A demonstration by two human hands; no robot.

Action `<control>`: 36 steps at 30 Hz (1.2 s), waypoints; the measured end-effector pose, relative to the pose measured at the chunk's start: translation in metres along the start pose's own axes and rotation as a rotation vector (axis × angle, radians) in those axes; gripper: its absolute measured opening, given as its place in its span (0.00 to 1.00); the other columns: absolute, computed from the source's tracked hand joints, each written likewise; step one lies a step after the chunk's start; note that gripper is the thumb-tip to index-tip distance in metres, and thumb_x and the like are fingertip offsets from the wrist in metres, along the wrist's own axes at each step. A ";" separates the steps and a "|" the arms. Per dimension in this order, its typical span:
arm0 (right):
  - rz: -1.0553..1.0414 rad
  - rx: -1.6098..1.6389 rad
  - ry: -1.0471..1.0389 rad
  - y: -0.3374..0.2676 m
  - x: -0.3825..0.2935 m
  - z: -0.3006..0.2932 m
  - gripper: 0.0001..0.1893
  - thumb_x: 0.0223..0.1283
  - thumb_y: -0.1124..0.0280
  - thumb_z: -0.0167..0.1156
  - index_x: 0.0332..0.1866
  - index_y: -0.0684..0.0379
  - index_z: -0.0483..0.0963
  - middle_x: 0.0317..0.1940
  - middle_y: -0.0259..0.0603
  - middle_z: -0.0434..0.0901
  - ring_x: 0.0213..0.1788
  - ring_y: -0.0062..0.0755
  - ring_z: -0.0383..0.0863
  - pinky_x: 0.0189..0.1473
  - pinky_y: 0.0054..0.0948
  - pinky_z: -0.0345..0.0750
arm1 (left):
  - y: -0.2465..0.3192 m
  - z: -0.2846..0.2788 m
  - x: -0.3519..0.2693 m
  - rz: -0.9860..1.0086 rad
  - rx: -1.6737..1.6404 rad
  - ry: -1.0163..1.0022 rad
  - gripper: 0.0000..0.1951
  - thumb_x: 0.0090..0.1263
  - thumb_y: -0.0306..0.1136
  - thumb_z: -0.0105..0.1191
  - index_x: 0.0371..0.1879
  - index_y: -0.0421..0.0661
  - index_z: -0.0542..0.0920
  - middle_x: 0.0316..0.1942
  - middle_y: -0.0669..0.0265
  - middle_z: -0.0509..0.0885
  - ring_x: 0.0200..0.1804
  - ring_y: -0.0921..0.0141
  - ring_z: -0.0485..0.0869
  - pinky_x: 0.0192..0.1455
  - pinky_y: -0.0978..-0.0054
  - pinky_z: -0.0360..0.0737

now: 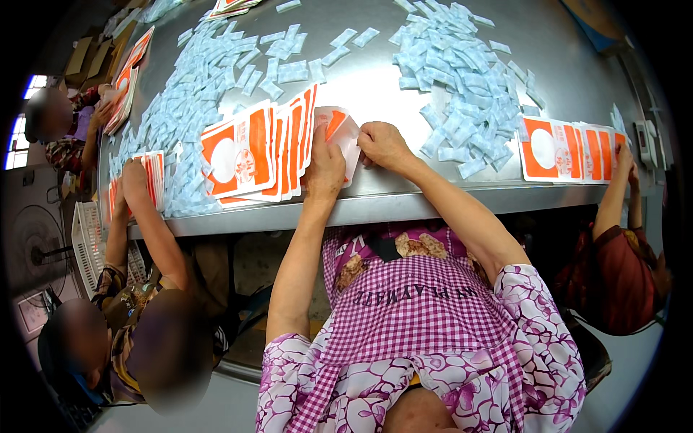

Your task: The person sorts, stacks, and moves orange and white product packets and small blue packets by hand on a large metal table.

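My left hand (325, 169) holds an orange and white plastic pouch (349, 142) at its left side, just above the table's front edge. The pouch's top end spreads apart, showing its pale inner face. At the pouch's right edge is my right hand (385, 145) with its fingers curled; its fingertips are hidden, so what they grip cannot be told. Against my left hand lies a fanned stack of orange and white printed pouches (257, 154). Small pale blue sachets form a heap (203, 81) beyond that stack, and another heap (460, 81) lies to the right.
The metal table (357, 208) has a raised front edge. A person's hands (134, 181) at left and another's (625, 165) at right handle similar pouches. A third person (76, 124) works at far left. A white plastic basket (86, 238) stands below; a small device (645, 143) sits at right.
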State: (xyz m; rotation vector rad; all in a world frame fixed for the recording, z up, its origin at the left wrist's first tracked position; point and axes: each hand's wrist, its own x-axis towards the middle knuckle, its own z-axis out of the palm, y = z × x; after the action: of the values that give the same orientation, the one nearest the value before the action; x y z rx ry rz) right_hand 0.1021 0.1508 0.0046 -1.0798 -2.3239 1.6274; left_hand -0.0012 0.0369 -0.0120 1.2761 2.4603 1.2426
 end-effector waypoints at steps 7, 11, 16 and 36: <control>-0.071 -0.068 0.012 -0.011 -0.008 -0.020 0.12 0.61 0.66 0.54 0.30 0.66 0.76 0.21 0.48 0.80 0.25 0.40 0.83 0.35 0.37 0.79 | -0.013 0.008 0.000 0.108 0.038 -0.001 0.21 0.65 0.25 0.43 0.57 0.32 0.73 0.52 0.41 0.77 0.57 0.48 0.76 0.62 0.61 0.69; -0.185 -0.529 0.501 0.025 -0.006 -0.068 0.10 0.55 0.67 0.61 0.38 0.61 0.77 0.32 0.50 0.81 0.38 0.46 0.82 0.42 0.39 0.77 | -0.016 0.012 0.000 0.142 0.067 -0.004 0.21 0.66 0.25 0.45 0.58 0.33 0.72 0.57 0.45 0.76 0.61 0.51 0.74 0.65 0.61 0.69; 0.103 -0.734 0.442 0.052 -0.011 -0.108 0.10 0.51 0.68 0.62 0.35 0.62 0.75 0.34 0.51 0.81 0.40 0.52 0.80 0.42 0.42 0.76 | -0.013 0.010 0.001 0.135 0.076 -0.026 0.21 0.68 0.25 0.43 0.60 0.33 0.71 0.59 0.43 0.74 0.63 0.50 0.72 0.67 0.64 0.67; 0.000 0.384 -0.143 -0.010 0.005 -0.022 0.10 0.57 0.68 0.63 0.33 0.64 0.72 0.25 0.40 0.78 0.26 0.24 0.78 0.25 0.25 0.76 | -0.003 -0.003 -0.009 0.091 0.016 -0.048 0.22 0.69 0.31 0.47 0.62 0.39 0.70 0.64 0.49 0.69 0.67 0.52 0.67 0.71 0.60 0.61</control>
State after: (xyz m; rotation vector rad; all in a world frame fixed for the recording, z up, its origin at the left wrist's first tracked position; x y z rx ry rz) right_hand 0.1040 0.1693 0.0210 -0.9046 -1.9622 2.0979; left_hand 0.0016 0.0278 -0.0141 1.4192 2.4094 1.1997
